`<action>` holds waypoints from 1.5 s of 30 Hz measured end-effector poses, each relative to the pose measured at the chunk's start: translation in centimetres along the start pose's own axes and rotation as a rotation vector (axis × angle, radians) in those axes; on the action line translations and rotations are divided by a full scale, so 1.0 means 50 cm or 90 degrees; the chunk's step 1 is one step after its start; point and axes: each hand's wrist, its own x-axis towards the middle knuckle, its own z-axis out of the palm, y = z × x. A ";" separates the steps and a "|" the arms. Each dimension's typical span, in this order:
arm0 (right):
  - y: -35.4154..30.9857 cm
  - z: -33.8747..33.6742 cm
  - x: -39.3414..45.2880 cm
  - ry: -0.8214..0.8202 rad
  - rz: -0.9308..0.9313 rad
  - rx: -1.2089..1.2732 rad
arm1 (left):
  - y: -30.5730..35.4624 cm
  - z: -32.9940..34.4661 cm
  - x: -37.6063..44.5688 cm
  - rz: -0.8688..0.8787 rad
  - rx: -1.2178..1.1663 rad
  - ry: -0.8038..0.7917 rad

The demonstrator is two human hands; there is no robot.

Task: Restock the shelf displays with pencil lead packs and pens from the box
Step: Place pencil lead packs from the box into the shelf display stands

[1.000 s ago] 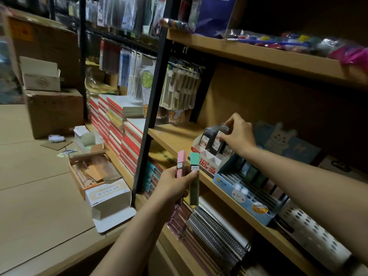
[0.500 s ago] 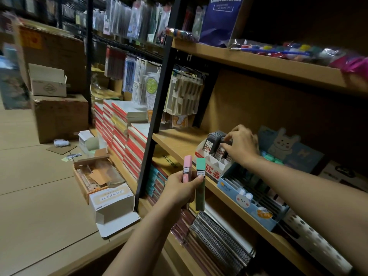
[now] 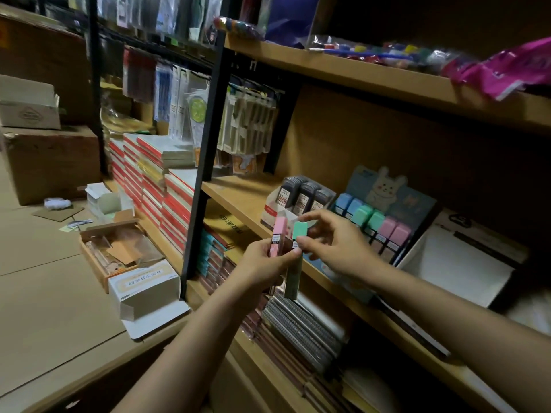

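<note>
Where the left hand (image 3: pixel 264 265) curls round two slim rectangular lead packs, its fingers hide their middle sections: the pink pack (image 3: pixel 278 235) shows only its upper half, while the green pack (image 3: pixel 293 260) sticks out above and below the grip, thumb pressed to its front. The right hand (image 3: pixel 334 244) meets them, thumb and forefinger pinching the green pack's top; its other fingers spread loosely, and whether they touch anything cannot be told. The small labels on both packs are too blurred to read. Just behind, on the wooden shelf (image 3: pixel 238 195), a white and red card display box (image 3: pixel 272 211) holds three dark, glossy lead packs (image 3: pixel 305 193) standing tilted. Beside it a blue card display (image 3: pixel 390 201) with a rabbit backing carries rows of blue, green and pink caps; its front is hidden by the right hand and wrist. Lower shelves hold spiral-bound notebooks (image 3: pixel 301 332), dim and hard to make out. An open cardboard box (image 3: pixel 119 250) lies on the floor at left.
</note>
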 end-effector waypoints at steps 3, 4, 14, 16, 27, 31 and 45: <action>-0.002 -0.026 -0.026 -0.002 0.012 -0.003 | -0.009 0.024 -0.005 0.003 0.006 -0.042; -0.003 -0.041 -0.031 0.004 0.017 -0.017 | -0.012 0.031 -0.006 0.000 0.004 -0.048; 0.058 -0.212 -0.032 0.213 -0.003 -0.281 | -0.046 0.063 -0.010 -0.024 -0.002 -0.083; 0.076 -0.204 -0.032 0.227 -0.005 -0.296 | -0.051 0.073 -0.010 -0.016 0.000 -0.065; 0.110 -0.172 -0.003 0.251 -0.023 -0.299 | -0.068 0.074 -0.001 0.008 0.015 -0.030; 0.121 -0.163 0.009 0.246 -0.007 -0.328 | -0.072 0.070 0.008 -0.003 0.017 -0.018; 0.111 -0.162 -0.003 0.224 -0.011 -0.464 | -0.065 0.090 0.001 0.073 0.066 0.013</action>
